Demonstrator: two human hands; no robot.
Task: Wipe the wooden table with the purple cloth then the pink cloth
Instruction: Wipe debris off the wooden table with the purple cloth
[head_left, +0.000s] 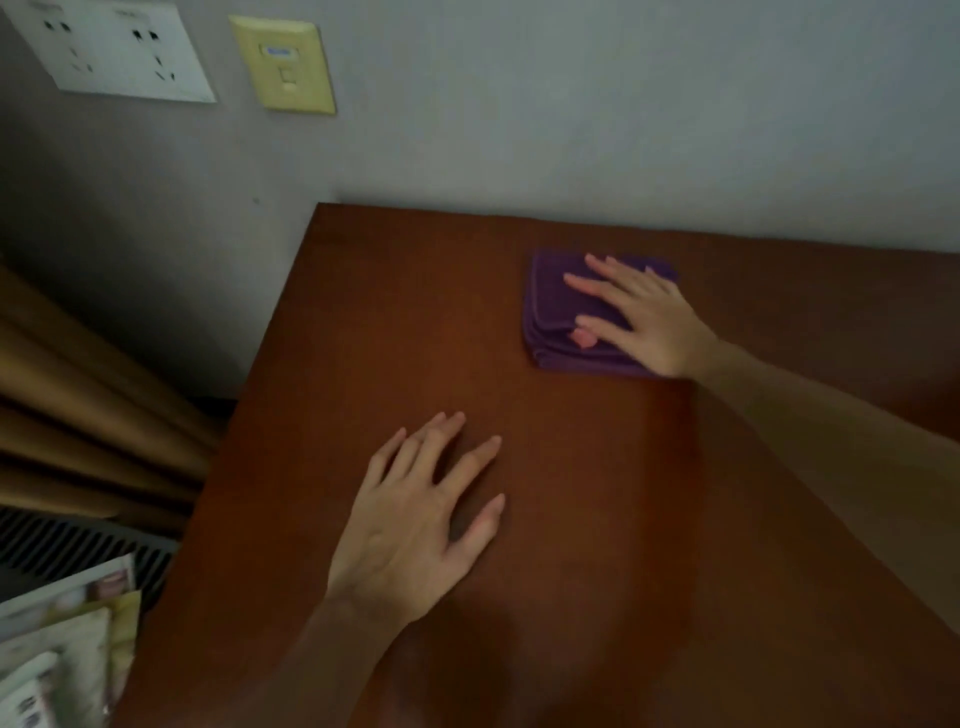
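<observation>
A folded purple cloth with a small pink tag lies on the wooden table near its far edge. My right hand rests flat on top of the cloth, fingers spread and pointing left, covering its right half. My left hand lies flat on the bare wood nearer to me, fingers apart, holding nothing. No pink cloth is in view.
The table's far edge meets a grey wall with a white socket plate and a yellowish switch plate. Off the left edge hang tan curtains, with a dark vent grille and stacked papers below.
</observation>
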